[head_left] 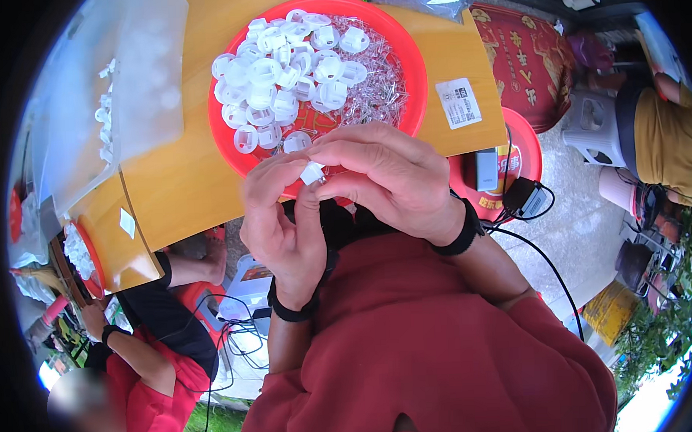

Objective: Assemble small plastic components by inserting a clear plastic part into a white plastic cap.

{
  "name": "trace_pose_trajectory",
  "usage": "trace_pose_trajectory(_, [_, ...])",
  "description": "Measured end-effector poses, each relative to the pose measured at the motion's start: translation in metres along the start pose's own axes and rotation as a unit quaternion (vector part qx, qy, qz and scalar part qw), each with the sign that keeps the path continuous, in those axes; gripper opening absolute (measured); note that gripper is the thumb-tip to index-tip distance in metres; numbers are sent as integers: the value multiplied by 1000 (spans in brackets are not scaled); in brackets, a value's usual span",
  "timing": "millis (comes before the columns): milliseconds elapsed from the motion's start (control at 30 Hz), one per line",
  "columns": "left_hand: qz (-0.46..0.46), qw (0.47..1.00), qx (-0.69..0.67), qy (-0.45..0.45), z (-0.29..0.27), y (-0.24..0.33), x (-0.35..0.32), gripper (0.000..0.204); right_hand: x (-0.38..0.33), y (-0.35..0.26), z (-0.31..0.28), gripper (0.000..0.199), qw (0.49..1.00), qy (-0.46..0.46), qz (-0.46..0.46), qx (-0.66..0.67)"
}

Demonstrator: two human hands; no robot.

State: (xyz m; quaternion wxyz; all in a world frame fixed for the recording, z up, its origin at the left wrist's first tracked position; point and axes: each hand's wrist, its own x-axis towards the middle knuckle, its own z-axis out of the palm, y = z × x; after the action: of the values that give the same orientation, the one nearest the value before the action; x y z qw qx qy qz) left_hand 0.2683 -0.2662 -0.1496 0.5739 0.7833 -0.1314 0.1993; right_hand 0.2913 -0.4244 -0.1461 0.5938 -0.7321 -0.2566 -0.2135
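Observation:
A small white plastic piece [312, 173] is pinched between the thumb and forefinger of my left hand [281, 218], over the near rim of a red round tray [420, 76]. My right hand [394, 172] meets it from the other side, thumb and forefinger closed at the piece's edge. Whatever lies between those right fingertips is too small to make out. Inside the tray, white round plastic parts [263, 73] are heaped on the left, and thin clear plastic pins [379, 70] are spread on the right.
The tray stands on a wooden table [185, 191]. A translucent plastic sheet [150, 70] and a printed label [459, 103] lie on it. To the right, a red stool [528, 137] bears a power bank [486, 171] and cables. A co-worker in red [165, 382] sits at lower left.

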Motion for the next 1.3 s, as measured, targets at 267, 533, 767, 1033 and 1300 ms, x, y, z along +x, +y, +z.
trace_pose_trajectory(267, [-126, 987, -85, 61, -14, 16, 20, 29, 2, -10, -21, 33, 995, -7, 96, -35])
trace_pose_trajectory(533, [-2, 967, 85, 240, -74, 35, 133, 47, -3, -11, -23, 19, 986, 29, 146, -71])
trace_pose_trajectory(767, [-6, 962, 270, -29, -32, 20, 79, 18, -1, -1, -27, 11, 970, 46, 208, -121])
trace_pose_trajectory(1033, [-29, 933, 329, -142, -12, -8, 32, 24, 6, 7, -5, 8, 962, -60, 160, -212])
trace_pose_trajectory(1300, [-65, 952, 280, -108, -19, 0, 25, 25, 19, 18, 21, 5, 905, -164, 137, -367])
